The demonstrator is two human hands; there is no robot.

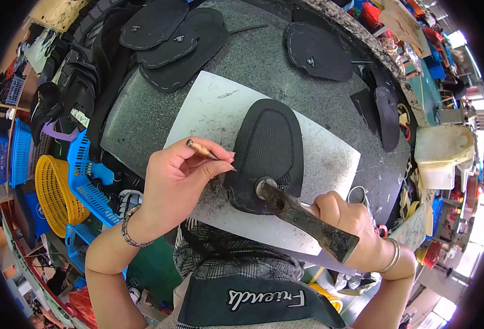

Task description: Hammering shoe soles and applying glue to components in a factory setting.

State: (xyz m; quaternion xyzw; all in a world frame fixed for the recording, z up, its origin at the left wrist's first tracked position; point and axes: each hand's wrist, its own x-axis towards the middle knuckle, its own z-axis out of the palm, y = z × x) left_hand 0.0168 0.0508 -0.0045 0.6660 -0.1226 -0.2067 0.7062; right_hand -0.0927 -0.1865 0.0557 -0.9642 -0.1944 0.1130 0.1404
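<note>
A black, rounded leather-like piece (272, 129) lies on the white board (203, 104), with a patterned line running inside its edge. My left hand (181, 172) is closed in a pinch on a slim pen-shaped tool (201, 150) with a tan shaft. Its tip is by the piece's left edge; my fingers partly cover the tool. My right hand (346, 225) is closed round a hammer (308, 219), whose handle is mostly hidden by the hand. The dark, worn hammer head extends over the lower part of the piece, its round face near the piece's lower middle.
Similar black pieces (168, 52) overlap at the far left of the grey stone table (253, 55). Another black piece (319, 52) lies far right, and a narrow one (387, 118) nearer the right edge. Blue baskets (86, 175) and a yellow basket (58, 194) stand left.
</note>
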